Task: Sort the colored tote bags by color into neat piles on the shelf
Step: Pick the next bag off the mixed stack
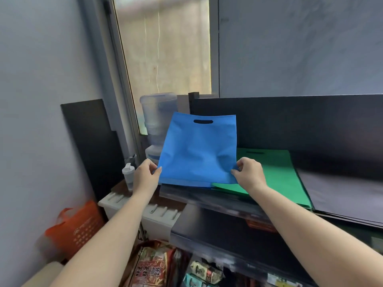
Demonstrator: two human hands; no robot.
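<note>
A blue tote bag with a cut-out handle is held flat and tilted up over the left end of the black shelf. My left hand pinches its near left corner. My right hand pinches its near right corner. A green tote bag pile lies flat on the shelf just right of the blue bag, partly under it. Further right lies a pile of black tote bags. More blue shows under the held bag's near edge.
A water dispenser bottle stands behind the blue bag by the window. A small shaker bottle sits on a white unit at left. An orange bag lies on the floor. Snack packets fill the lower shelf.
</note>
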